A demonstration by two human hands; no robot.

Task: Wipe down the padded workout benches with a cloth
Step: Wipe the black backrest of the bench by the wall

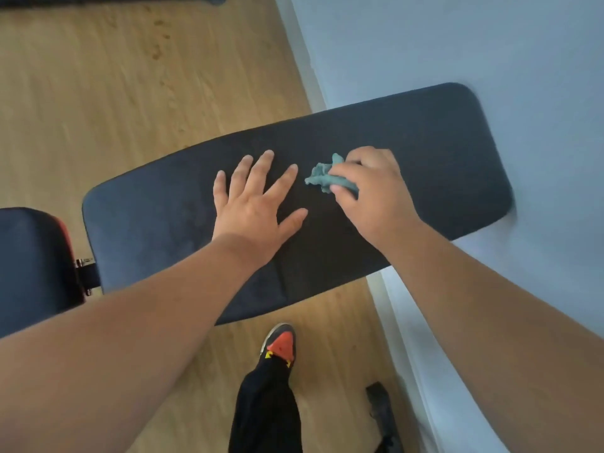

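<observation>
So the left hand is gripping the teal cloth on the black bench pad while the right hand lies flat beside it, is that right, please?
Not quite: the hands are swapped. The head view shows the right hand gripping the teal cloth on the black bench pad, while the left hand lies flat beside it.

two bare forearms coming in from the lower corners, no sleeves or watch, left hand and right hand ringless, black trouser leg bottom centre, dark sneaker with orange-red toe panel (yellow bits by the laces)

left hand flat with fingers spread, right hand curled in a grip, both forearms extended forward
</observation>
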